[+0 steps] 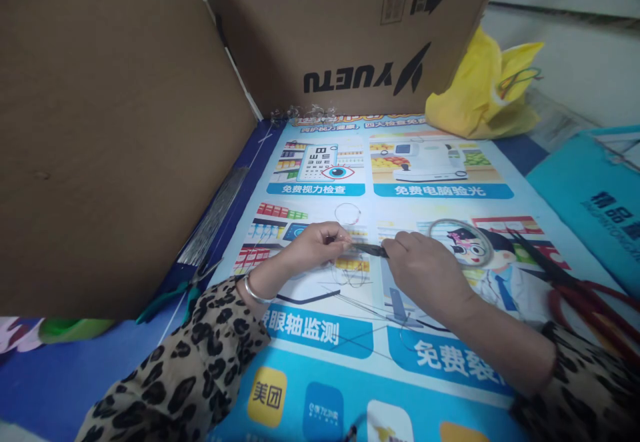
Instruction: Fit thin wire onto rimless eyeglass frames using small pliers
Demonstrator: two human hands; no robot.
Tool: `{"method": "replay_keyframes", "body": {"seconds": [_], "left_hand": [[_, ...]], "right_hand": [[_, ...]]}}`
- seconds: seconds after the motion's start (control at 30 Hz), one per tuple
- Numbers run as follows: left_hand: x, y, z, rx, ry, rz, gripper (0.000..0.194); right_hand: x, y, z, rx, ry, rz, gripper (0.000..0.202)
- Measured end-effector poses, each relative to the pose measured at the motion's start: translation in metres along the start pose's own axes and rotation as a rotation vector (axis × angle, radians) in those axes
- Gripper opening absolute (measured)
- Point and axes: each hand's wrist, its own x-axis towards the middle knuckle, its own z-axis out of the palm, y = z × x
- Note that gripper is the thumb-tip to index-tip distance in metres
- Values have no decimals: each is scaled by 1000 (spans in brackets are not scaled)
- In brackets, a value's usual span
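Observation:
Near the middle of the printed poster, my left hand (pixel 315 245) pinches thumb and fingers together on something thin, most likely a fine wire, mostly hidden by the fingertips. My right hand (pixel 425 269) is wrapped around a pair of dark pliers (pixel 369 249), its narrow jaws pointing left and meeting the left fingertips. Just beyond the fingers lies a thin wire loop (pixel 347 214) with a small reddish bit on it. Loose thin wires (pixel 360 305) spread over the poster below the hands.
Cardboard walls (pixel 350 29) stand behind and to the left. Red-handled scissors (pixel 585 295) and a clear ring-shaped roll (pixel 489 245) lie right. Teal-handled pliers (pixel 187 289) and a bundle of thin strands (pixel 213 219) lie left. A yellow bag (pixel 475 95) and teal bag (pixel 590 195) stand right.

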Motion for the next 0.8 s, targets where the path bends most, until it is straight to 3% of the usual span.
{"method": "replay_keyframes", "body": {"seconds": [0.23, 0.47, 0.8], "left_hand": [[1, 0, 0, -32, -3, -47, 15], [3, -3, -2, -153, -49, -41, 23], [6, -3, -3, -273, 25, 12, 21]], "right_hand": [[-1, 0, 3, 32, -11, 35, 16], [-1, 0, 2, 156, -99, 173, 17], [3, 3, 0, 235, -228, 281, 24]]}}
